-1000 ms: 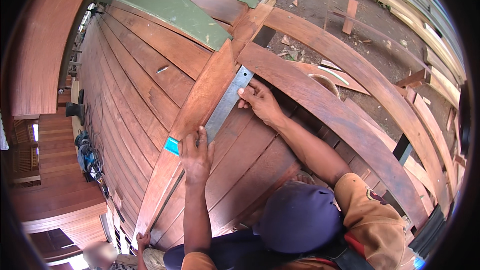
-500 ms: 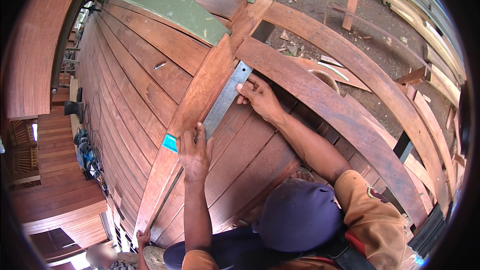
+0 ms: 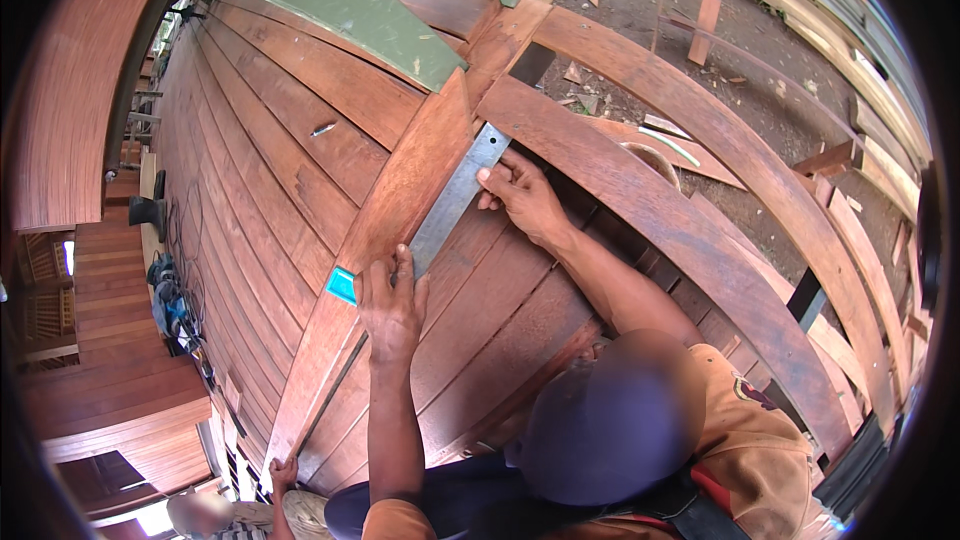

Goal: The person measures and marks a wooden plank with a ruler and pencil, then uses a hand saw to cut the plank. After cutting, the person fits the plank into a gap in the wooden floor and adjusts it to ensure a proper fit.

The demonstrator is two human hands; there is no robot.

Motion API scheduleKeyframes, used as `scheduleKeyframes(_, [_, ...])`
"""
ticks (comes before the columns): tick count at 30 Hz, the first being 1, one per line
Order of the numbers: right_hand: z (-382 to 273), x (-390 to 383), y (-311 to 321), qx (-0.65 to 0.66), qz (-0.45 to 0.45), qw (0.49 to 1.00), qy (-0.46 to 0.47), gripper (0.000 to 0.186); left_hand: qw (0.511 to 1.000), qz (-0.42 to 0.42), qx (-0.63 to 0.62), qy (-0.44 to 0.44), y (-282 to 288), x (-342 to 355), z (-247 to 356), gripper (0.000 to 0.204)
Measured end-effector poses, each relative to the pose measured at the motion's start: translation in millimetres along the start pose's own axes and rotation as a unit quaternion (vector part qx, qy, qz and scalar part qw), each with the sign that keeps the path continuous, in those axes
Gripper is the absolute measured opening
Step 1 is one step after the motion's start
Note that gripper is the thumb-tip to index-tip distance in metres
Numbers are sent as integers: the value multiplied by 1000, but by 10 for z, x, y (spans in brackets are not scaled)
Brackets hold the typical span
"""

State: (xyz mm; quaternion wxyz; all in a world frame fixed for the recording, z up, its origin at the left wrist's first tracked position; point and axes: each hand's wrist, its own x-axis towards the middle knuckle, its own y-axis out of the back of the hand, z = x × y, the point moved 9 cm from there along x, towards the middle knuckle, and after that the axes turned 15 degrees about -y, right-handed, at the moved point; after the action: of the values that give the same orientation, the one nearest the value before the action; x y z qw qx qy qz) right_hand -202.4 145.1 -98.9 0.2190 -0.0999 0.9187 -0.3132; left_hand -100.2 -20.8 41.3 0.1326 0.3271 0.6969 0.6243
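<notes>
- Head view: the left hand (image 3: 390, 302) lay flat, fingers fairly wide, pressing the lower end of the steel rule (image 3: 455, 202) beside its teal tab (image 3: 342, 285). The right hand (image 3: 525, 195) pinched the rule's upper edge with curled fingers.
- The rule lay along the right edge of the loose plank (image 3: 400, 230), which slanted across the hull planking (image 3: 270, 140).
- Risk, as I judged it: the plank's foot was steadied only by another person's hand (image 3: 283, 470). If that end shifted, or the flat palm slid, the rule would leave the edge.
- Against the earlier frames, both hands, rule and plank had hardly moved.
</notes>
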Motion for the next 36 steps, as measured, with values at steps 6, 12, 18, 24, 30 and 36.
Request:
scheduleKeyframes(6, [12,-25,37,1,-3,1000,2,30,1000,1,-2,1,14,6,45,58])
scheduleKeyframes(12, [-101,-37,132,11,-3,1000,4,28,1000,-1,-5,1,-21,123,115,57])
scheduleKeyframes(18, [-92,11,85,-20,30,999,10,36,999,-1,-31,-10,10,29,-47,59])
scheduleKeyframes(24, [-244,-434,367,-33,23,998,44,38,945,-83,-313,-41,-141,159,158,69])
scheduleKeyframes(30, [-184,-837,-900,-98,-186,977,23,42,842,-136,-521,46,613,-931,210,37])
scheduleKeyframes(36, [-229,-702,-2795,-409,-338,844,70,61,786,86,-606,91,1159,-1750,-69,19])
